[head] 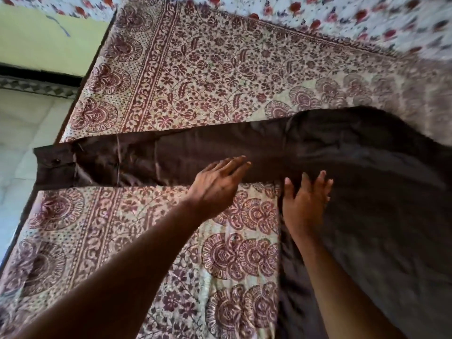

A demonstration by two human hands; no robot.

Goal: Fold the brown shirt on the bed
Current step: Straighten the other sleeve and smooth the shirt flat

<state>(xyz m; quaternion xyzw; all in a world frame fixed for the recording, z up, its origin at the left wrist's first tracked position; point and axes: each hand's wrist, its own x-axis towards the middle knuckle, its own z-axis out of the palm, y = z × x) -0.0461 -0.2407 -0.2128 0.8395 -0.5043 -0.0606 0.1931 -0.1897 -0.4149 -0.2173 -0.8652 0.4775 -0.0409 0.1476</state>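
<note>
**Sleeve stretched left, both palms flat on the shirt**

Your brown shirt lies on the bed, its body filling the right side of the view and one sleeve running out long and straight to the left. That sleeve's long axis goes nearly level across the picture, and its buttoned cuff pokes past the bed's left edge. The cloth is dark, smooth and faintly glossy, with soft creases along the sleeve and a paler seam showing near the cuff.

Your left hand rests on the sleeve's near edge, fingers straight and spread, gripping nothing. Your right hand lies flat where the sleeve meets the body, fingers also extended and splayed, pressing rather than pinching.

Under the shirt is a cream bedcover block-printed in maroon florals, with a banded border and large round medallions. Beyond it, at the top, is a white sheet with red flowers. To the left are a yellow-green wall and a pale tiled floor.
</note>
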